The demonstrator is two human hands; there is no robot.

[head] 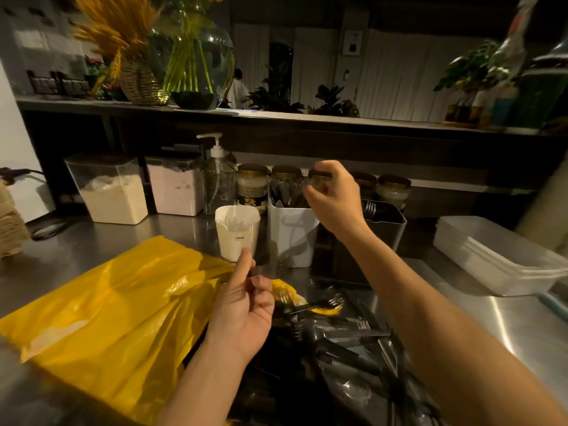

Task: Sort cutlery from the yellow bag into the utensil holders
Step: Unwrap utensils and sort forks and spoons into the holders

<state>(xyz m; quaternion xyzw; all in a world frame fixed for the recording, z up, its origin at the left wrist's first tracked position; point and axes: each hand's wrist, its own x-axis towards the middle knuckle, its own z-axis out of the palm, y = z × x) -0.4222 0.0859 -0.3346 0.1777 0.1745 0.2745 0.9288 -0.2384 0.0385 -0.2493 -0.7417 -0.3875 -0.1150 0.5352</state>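
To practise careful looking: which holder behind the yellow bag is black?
The rightmost holder, holding black forks; the tall holder and the paper cup to its left are both white.

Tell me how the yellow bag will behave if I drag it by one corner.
Probably floppy: the yellow bag lies creased and flattened on the steel counter, so it should crumple rather than keep shape. It looks thin and light, likely sliding easily on the shiny metal. Some black cutlery rests on its open end, so dragging may scatter pieces.
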